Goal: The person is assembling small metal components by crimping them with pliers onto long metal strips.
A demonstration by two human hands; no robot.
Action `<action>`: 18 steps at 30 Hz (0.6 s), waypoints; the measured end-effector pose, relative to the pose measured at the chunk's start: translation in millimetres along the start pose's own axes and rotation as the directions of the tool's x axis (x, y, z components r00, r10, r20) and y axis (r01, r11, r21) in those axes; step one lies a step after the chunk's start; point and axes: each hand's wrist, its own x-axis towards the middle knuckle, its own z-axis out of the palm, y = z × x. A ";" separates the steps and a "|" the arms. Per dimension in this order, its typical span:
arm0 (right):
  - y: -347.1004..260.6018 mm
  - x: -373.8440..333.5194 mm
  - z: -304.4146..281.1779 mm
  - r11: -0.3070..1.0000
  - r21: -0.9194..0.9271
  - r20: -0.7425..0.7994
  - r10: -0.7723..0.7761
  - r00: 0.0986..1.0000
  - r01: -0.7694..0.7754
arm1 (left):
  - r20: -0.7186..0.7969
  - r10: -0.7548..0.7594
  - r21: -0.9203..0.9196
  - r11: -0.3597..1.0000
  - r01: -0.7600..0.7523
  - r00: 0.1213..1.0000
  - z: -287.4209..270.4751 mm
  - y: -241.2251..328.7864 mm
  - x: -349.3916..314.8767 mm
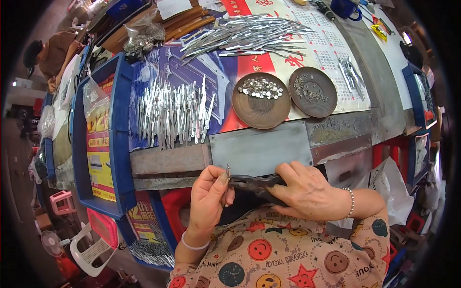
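My left hand (209,196) is at the bench's front edge, thumb and finger pinched on a small metal piece (228,170) that points upward. To its right, my right hand (303,192) lies with curled fingers over the dark front edge; anything inside its grip is hidden. Just beyond both hands is a flat grey metal plate (261,146). Behind the plate, a brown dish (254,113) holds shiny round discs (261,88), and a second brown dish (324,109) holds small pin-like pieces (308,90). Thin silvery metal strips (170,113) lie side by side at the left.
A larger heap of metal strips (249,33) lies at the back. A long blue tray (124,144) stands on the left, near a bag of small parts (144,38). Far right are a blue mug (345,8) and a blue bin (418,96). Another person (57,57) is far left.
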 end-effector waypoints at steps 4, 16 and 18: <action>0.1 1.2 3.5 0.999 -0.032 -0.001 0.006 1.000 -0.006 | -0.006 0.009 0.032 0.999 -0.009 1.000 -2.2 0.3 0.7; 2.3 8.0 -5.3 0.991 0.119 0.062 0.057 0.996 -0.064 | 0.000 0.085 0.135 0.987 -0.085 0.996 -6.8 -8.0 2.4; 14.3 11.1 -8.9 0.724 0.648 0.418 -0.080 0.905 -0.236 | -0.007 0.099 0.151 0.984 -0.097 0.995 -6.9 -5.7 1.2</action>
